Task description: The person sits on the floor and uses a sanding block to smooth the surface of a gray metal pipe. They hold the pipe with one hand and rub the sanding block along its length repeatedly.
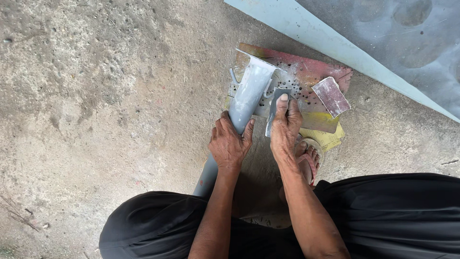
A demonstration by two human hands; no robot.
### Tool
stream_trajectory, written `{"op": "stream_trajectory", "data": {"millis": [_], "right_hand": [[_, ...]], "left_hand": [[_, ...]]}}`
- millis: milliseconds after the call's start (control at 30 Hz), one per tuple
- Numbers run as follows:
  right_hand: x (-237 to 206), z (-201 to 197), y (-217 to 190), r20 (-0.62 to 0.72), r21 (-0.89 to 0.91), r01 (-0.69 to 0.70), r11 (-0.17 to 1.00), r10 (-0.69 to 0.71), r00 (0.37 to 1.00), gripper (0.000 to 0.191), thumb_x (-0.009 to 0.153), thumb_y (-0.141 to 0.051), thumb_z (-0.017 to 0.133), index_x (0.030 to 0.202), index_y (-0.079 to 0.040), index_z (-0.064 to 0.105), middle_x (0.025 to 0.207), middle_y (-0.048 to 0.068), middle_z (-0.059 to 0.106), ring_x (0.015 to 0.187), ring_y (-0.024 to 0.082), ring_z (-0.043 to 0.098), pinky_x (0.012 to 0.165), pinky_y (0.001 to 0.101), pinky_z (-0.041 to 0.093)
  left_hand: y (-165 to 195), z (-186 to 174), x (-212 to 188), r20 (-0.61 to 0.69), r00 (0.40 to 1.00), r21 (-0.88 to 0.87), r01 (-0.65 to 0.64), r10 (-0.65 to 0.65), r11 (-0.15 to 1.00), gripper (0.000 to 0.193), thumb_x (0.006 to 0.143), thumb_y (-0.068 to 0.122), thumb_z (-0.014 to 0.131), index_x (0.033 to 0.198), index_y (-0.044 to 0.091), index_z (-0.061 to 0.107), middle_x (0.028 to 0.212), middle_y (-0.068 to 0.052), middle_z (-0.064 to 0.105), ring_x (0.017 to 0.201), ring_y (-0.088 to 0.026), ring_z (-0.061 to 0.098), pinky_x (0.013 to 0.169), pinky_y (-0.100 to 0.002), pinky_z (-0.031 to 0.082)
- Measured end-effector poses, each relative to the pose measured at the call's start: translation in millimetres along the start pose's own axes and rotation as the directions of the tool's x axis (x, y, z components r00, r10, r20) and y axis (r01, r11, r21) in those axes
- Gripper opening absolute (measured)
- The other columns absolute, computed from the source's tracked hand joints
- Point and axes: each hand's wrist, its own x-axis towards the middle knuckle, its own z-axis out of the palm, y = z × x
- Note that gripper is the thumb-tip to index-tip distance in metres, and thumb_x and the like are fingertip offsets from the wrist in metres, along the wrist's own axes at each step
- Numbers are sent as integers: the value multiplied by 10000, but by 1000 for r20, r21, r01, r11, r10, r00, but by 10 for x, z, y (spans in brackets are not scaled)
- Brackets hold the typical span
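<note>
Left hand (229, 144) had its fingers wrapped round a grey metal post (244, 103), thumb on the right side, grip closed tight approx. mid-length. Right hand (285, 129) held a folded grey sanding sheet (274, 112) pinched btwn thumb and fingers, index finger stretched flat along it, pressing it vs. the right side of the post. Post ran diagonally: top end w/ a flat plate (258, 60) pointed away from the person, lower end passed under the left wrist and down toward the left knee. Surface of post looked pale, dusty, w/ a small bracket sticking out on each side near the top. Under the post's upper end lay a perforated metal sheet (306, 72), red w/ worn grey patches, flat on the ground. On its right corner sat a small sandpaper block (330, 96), reddish-grey, tilted. A yellow paper piece (328, 136) stuck out beneath the sheet's lower right edge. Just below the right hand, a bare foot in a red sandal (307, 160) showed, toes near the yellow piece. Person squatted, black clothing (383, 216) covering both knees at the bottom. Ground was rough concrete floor (96, 96), pitted and stained. Upper right, a pale blue panel (345, 45) ran diagonally, well apart from the hands.
</note>
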Motion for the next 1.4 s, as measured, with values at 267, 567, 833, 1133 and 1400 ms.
{"op": "stream_trajectory", "data": {"millis": [267, 567, 833, 1133, 1400], "right_hand": [[45, 18, -128, 71, -14, 35, 999, -34, 997, 268, 989, -290, 735, 1104, -49, 714, 914, 3, 698, 822, 84, 607, 729, 280, 520], [50, -33, -65, 118, -454, 312, 835, -290, 950, 251, 1027, -218, 725, 1199, -41, 675, 1012, 60, 687, 911, 180, 664, 777, 337, 536], [106, 86, 224, -55, 223, 47, 974, -35, 998, 179, 1009, -208, 736, 1098, -71, 663, 891, -27, 651, 757, 87, 549, 638, 271, 475], [116, 214, 194, -85, 128, -51, 990, 62, 994, 57, 968, -95, 736, 954, -68, 687, 811, -23, 631, 716, 61, 521, 627, 240, 452], [38, 418, 163, -245, 212, 81, 974, -27, 969, 165, 994, -137, 772, 928, -26, 670, 836, -19, 616, 772, 80, 516, 701, 271, 459]], "left_hand": [[4, 8, 1, 44, 999, -5, 28, -28, 1000, 772, 907, 648, 637, 1284, -22, 563, 1037, -202, 680, 852, -364, 725, 654, -469, 608], [8, 24, -13, 44, 999, 9, 24, -25, 1000, 793, 914, 653, 631, 1302, -33, 548, 1071, -213, 679, 869, -365, 721, 676, -471, 612], [-1, 50, -34, 25, 1000, 31, 0, -1, 1000, 796, 933, 656, 615, 1321, -35, 537, 1077, -216, 681, 863, -362, 717, 689, -465, 608], [8, 53, -24, 64, 997, 28, 34, -36, 999, 798, 931, 665, 611, 1307, -35, 539, 1049, -213, 676, 850, -339, 722, 668, -455, 610], [18, -31, -26, -7, 1000, -114, -2, 1, 993, 695, 945, 562, 611, 1323, -18, 547, 1055, -202, 686, 867, -369, 717, 702, -482, 582]]}}
